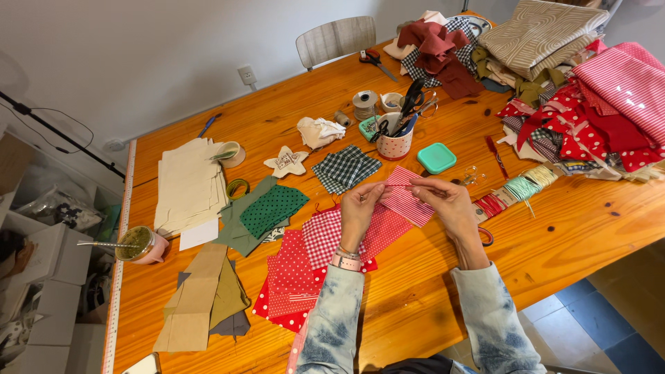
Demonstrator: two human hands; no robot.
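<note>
Striped cloth (409, 201), red and white, sits just in front of the dotted cup (395, 146), held up off the table (554, 228) between your two hands. Your left hand (360, 208) is nearly closed, thumb and fingers pinched on the cloth's upper left edge. Your right hand (450, 204) is likewise pinched, gripping the upper right edge, its fingers curled in; whether it also holds a thread or needle is too fine to tell. Beyond and right of the cup lies a heap of red fabrics (589, 125). Left of the cup lies a stack of cream sheets (187, 183). Red gingham and dotted squares (305, 266) lie in front of the cup, under your left wrist. A mint box (436, 158) sits just right of the cup.
</note>
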